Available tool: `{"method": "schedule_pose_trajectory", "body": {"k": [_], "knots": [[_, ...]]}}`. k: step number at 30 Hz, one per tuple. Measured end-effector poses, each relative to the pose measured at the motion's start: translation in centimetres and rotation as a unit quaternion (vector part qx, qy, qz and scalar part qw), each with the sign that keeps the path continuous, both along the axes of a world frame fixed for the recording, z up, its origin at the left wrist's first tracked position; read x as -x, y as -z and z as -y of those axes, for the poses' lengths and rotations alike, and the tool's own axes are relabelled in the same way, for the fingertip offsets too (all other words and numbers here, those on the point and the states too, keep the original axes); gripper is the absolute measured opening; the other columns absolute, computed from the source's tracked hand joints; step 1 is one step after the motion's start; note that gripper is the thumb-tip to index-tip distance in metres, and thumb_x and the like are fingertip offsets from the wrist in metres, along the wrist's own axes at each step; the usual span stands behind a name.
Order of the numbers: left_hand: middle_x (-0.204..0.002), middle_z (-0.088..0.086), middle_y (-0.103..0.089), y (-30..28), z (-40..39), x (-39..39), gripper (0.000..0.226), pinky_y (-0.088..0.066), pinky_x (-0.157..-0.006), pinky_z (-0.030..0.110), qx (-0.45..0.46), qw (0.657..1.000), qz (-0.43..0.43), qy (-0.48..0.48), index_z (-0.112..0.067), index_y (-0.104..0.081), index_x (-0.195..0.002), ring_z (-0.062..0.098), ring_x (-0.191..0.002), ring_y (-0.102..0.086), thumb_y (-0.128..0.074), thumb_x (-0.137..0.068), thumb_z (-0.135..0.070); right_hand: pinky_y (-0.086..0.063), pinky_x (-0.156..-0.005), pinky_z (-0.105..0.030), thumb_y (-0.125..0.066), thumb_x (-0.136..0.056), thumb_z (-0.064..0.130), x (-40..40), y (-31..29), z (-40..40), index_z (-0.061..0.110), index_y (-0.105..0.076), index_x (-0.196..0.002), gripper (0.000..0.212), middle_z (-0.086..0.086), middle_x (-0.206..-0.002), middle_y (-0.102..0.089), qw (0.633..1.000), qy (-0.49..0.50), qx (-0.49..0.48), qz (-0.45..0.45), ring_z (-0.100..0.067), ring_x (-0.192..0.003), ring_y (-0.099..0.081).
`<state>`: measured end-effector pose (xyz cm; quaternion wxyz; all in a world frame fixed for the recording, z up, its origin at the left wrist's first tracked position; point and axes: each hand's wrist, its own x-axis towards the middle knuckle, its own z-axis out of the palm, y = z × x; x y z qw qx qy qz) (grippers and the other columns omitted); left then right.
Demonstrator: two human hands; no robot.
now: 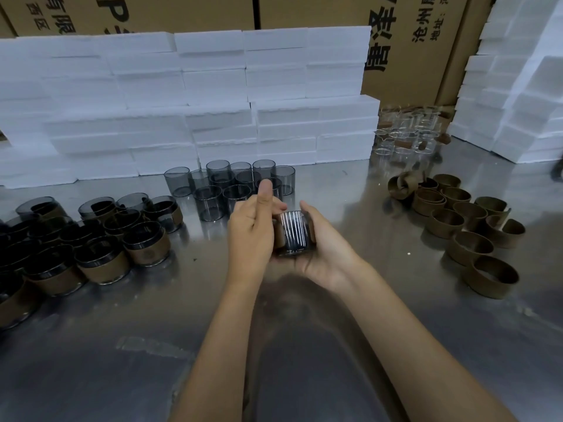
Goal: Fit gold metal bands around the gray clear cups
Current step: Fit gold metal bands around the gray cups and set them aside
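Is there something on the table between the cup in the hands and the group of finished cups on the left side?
Nothing visible. The held cup and the banded cups are separated only by bare metal table.

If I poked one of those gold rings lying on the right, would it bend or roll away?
The loose gold bands look thin and each has an open gap, so one would probably flex a little. They stand on their edges on the shiny metal table, so a poke would likely slide one, not roll it.
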<state>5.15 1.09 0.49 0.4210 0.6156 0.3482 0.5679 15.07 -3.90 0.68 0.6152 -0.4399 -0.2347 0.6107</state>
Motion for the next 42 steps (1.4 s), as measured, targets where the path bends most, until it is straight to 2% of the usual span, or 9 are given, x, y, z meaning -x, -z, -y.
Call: {"method": "schedule_pose_trajectory", "body": {"k": [3, 7, 13, 22, 26, 30, 33, 36, 42], "knots": [[-0.088, -0.007, -0.078, 0.0, 0.4, 0.0, 0.058, -0.051, -0.082, 0.024, 0.055, 0.997, 0.031, 0.031, -0.023, -0.080, -0.075, 0.005, -0.089, -0.070, -0.040, -0.107, -0.049, -0.060, -0.062, -0.035, -0.036, -0.107, 0.047, -0.4, -0.1, -0.1, 0.005, -0.073, -0.096, 0.057, -0.017, -0.081, -0.072, 0.999, 0.044, -0.024, 0.001, -0.026, -0.067, -0.070], [-0.097, -0.008, -0.079, -0.3, 0.4, 0.2, 0.053, -0.053, -0.093, 0.040, 0.088, 0.995, 0.029, 0.045, -0.026, -0.081, -0.087, 0.015, -0.100, -0.069, -0.035, -0.110, -0.039, -0.056, -0.052, -0.030, -0.040, -0.104, 0.042, -1.2, -0.5, 0.2, -0.004, -0.066, -0.098, 0.053, -0.020, -0.072, -0.068, 0.996, 0.078, -0.049, 0.016, -0.029, -0.057, -0.066], [-0.089, -0.010, -0.077, 0.0, 1.5, -1.8, 0.038, -0.051, -0.072, 0.013, 0.095, 0.991, 0.015, 0.092, -0.017, -0.078, -0.092, -0.001, -0.084, -0.069, -0.047, -0.107, -0.032, -0.056, -0.054, -0.029, -0.043, -0.105, 0.044, -1.1, 0.0, -0.2, 0.011, -0.070, -0.090, 0.045, -0.008, -0.074, -0.072, 0.992, 0.108, -0.052, 0.027, -0.020, -0.062, -0.070], [-0.080, -0.007, -0.076, 0.8, 1.8, -2.5, 0.052, -0.052, -0.065, 0.014, 0.082, 0.993, 0.019, 0.079, -0.021, -0.076, -0.083, 0.003, -0.077, -0.071, -0.039, -0.108, -0.048, -0.055, -0.054, -0.028, -0.039, -0.108, 0.043, -0.8, 0.4, -0.3, 0.011, -0.069, -0.102, 0.044, -0.008, -0.081, -0.072, 0.990, 0.140, 0.004, 0.036, -0.017, -0.068, -0.070], [-0.109, -0.018, -0.064, 1.4, 2.0, -2.5, 0.032, -0.043, -0.086, 0.010, 0.025, 0.997, -0.034, 0.068, -0.034, -0.061, -0.110, -0.003, -0.103, -0.059, -0.049, -0.096, -0.059, -0.058, -0.069, -0.032, -0.031, -0.109, 0.050, -0.8, 0.2, -0.6, 0.010, -0.067, -0.098, 0.054, -0.012, -0.091, -0.075, 0.982, 0.181, -0.004, 0.051, -0.020, -0.079, -0.073], [-0.134, -0.002, -0.048, 1.9, 1.6, -2.5, 0.051, -0.045, -0.103, 0.019, 0.041, 0.992, -0.110, 0.051, -0.028, -0.052, -0.138, 0.006, -0.122, -0.054, -0.073, -0.092, -0.037, -0.055, -0.100, -0.042, -0.028, -0.109, 0.052, -0.9, -0.1, -0.5, -0.001, -0.065, -0.121, 0.065, -0.025, -0.118, -0.071, 0.986, 0.165, -0.006, 0.025, -0.032, -0.111, -0.070], [-0.125, 0.012, -0.061, 1.2, 1.0, -1.7, 0.031, -0.060, -0.091, 0.038, 0.153, 0.983, 0.076, 0.063, -0.020, -0.055, -0.128, 0.019, -0.101, -0.067, -0.065, -0.099, -0.025, -0.051, -0.097, -0.034, -0.038, -0.110, 0.024, -1.6, -0.4, -0.6, 0.001, -0.062, -0.122, 0.036, -0.026, -0.131, -0.065, 0.983, 0.169, -0.047, 0.059, -0.027, -0.112, -0.064], [-0.128, 0.018, -0.058, 0.4, 0.2, -0.6, 0.017, -0.062, -0.088, 0.042, 0.234, 0.923, 0.264, 0.155, -0.012, -0.054, -0.120, 0.023, -0.095, -0.071, -0.052, -0.106, -0.020, -0.046, -0.102, -0.033, -0.043, -0.106, 0.007, -1.7, -0.5, -0.5, 0.011, -0.063, -0.127, 0.029, -0.016, -0.132, -0.066, 0.974, 0.153, -0.086, 0.142, -0.022, -0.117, -0.061], [-0.142, 0.028, -0.056, 0.2, 0.1, -0.2, 0.046, -0.059, -0.095, 0.040, 0.283, 0.904, 0.272, 0.168, 0.003, -0.047, -0.144, 0.035, -0.122, -0.063, -0.044, -0.108, -0.026, -0.039, -0.111, -0.037, -0.042, -0.108, 0.008, -1.7, 0.2, -0.2, 0.014, -0.055, -0.143, 0.038, -0.013, -0.142, -0.061, 0.983, 0.075, -0.107, 0.133, -0.020, -0.124, -0.058]]}}
